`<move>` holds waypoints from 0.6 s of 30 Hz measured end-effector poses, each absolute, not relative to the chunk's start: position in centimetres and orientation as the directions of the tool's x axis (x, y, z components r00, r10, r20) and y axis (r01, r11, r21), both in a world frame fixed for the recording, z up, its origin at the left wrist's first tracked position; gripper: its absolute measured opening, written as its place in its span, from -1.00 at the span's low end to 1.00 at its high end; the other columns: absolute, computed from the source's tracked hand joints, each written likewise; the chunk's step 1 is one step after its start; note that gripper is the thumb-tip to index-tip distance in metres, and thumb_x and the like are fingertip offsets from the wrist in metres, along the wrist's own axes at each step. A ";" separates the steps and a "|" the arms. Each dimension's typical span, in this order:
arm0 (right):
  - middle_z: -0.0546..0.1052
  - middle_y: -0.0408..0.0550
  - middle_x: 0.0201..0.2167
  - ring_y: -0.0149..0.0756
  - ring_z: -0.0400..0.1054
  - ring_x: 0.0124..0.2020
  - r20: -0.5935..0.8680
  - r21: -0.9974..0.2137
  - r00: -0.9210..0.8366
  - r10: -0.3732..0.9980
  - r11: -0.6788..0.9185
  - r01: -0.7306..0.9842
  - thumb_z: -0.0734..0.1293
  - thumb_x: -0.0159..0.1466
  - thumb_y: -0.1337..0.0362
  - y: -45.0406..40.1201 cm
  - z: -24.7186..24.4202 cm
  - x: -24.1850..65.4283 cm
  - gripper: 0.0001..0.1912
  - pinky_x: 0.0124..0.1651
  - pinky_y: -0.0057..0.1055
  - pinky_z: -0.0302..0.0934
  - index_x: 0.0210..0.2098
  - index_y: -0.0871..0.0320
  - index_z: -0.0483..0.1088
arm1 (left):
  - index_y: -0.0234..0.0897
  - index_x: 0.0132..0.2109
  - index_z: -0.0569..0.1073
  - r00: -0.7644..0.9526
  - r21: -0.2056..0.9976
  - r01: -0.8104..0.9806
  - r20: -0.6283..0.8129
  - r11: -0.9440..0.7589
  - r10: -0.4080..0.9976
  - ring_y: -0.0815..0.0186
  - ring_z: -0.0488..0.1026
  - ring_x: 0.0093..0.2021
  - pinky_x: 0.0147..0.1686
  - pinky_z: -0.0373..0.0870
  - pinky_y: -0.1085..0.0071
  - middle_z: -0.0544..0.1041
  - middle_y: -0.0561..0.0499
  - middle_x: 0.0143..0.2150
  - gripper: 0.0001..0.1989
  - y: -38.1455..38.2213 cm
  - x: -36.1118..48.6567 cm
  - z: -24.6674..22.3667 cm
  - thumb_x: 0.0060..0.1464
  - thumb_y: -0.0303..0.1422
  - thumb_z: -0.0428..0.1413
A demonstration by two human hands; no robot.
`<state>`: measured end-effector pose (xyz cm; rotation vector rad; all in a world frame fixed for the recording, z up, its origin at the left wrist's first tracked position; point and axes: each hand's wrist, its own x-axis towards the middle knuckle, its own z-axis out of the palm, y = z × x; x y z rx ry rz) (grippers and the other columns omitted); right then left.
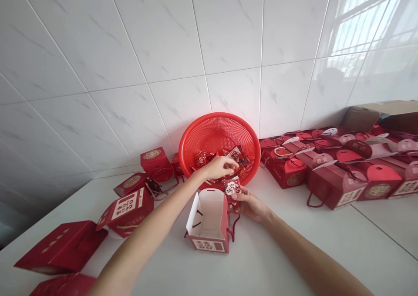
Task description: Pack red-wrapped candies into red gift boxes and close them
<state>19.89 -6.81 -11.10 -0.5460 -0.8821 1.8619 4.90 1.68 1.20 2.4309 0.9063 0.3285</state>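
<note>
My left hand (220, 167) is over the front part of a red plastic basket (219, 129), just above small wrapped packets (203, 157). Its fingers are curled together, and whatever they may grip cannot be made out. In front of the basket's rim, my right hand (253, 203) pinches a red and white wrapped packet (232, 186). Directly to the left of that hand, an open red gift box (209, 245) stands on the table. Its white inside shows, with dark cord ends on the inner left wall and a red cord handle (234, 224) hanging at the right.
Many red gift boxes (290, 175) stand in rows at the right, with a brown cardboard carton (364, 115) behind them. More red boxes (129, 211) lie along the left. A white tiled wall (176, 35) rises behind the white table (261, 265).
</note>
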 end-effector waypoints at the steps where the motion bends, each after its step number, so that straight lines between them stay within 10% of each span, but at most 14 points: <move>1: 0.54 -0.15 -0.41 -0.42 0.40 -0.49 0.010 -0.770 -0.433 0.901 -0.269 -0.579 0.60 0.00 0.23 -6.8 -11.2 19.9 -0.61 -0.41 -0.46 0.24 -0.24 0.18 0.48 | -0.29 0.03 0.59 0.752 0.502 0.549 0.054 -0.668 0.657 0.19 0.54 0.00 0.04 0.42 0.34 0.61 -0.10 0.03 -0.67 2.0 5.7 1.4 0.15 -0.48 0.09; 10: 0.54 -0.19 -0.45 -0.42 0.38 -0.56 0.021 -0.786 -0.420 0.907 -0.245 -0.567 0.58 -0.03 0.25 -6.8 -11.2 19.8 -0.60 -0.54 -0.48 0.27 -0.23 0.16 0.46 | -0.24 -0.32 0.64 0.814 0.244 0.566 -0.015 -0.788 0.580 0.08 0.48 -0.04 -0.05 0.38 0.28 0.49 -0.10 -0.14 -0.82 3.5 11.0 1.4 -0.12 -0.57 0.25; 18: 0.51 -0.17 -0.52 -0.45 0.36 -0.58 0.000 -0.797 -0.396 0.918 -0.239 -0.555 0.54 -0.04 0.23 -6.8 -11.1 19.9 -0.67 -0.57 -0.53 0.27 -0.32 0.19 0.44 | -0.30 -0.16 0.56 0.742 0.422 0.539 0.171 -0.729 0.648 0.28 0.54 -0.20 -0.17 0.40 0.42 0.62 -0.02 -0.20 -0.81 0.6 6.0 4.7 0.15 -0.28 0.19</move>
